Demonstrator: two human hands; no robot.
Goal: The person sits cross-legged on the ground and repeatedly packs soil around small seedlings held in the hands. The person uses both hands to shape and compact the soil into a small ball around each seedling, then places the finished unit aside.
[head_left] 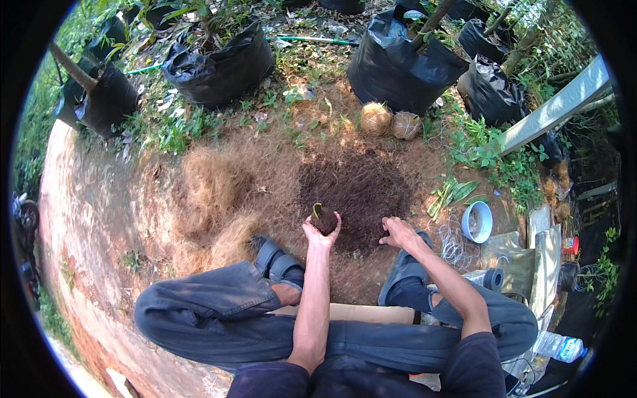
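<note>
Resting in my left hand [321,236], palm up, is a rounded ball of dark soil [326,223]. A small yellow-green shoot [317,209] curves out of its top. The hand is just over the left side of a dark, fibrous soil patch [358,184] spread on the ground between my feet. My right hand [398,233] is low at the patch's right edge, beside my sandal [405,273]. Its thumb and fingers are bent with a gap between them, and nothing is visible in it.
Brown fibre heaps [211,189] lie left. Two string-wrapped fibre balls [375,118] sit by a black planter bag [398,74]. To the right are cut leaves [455,194], loose white string [452,244], a light-blue bowl [466,220] and a plastic bottle [557,346]. A pale beam [557,107] slants in.
</note>
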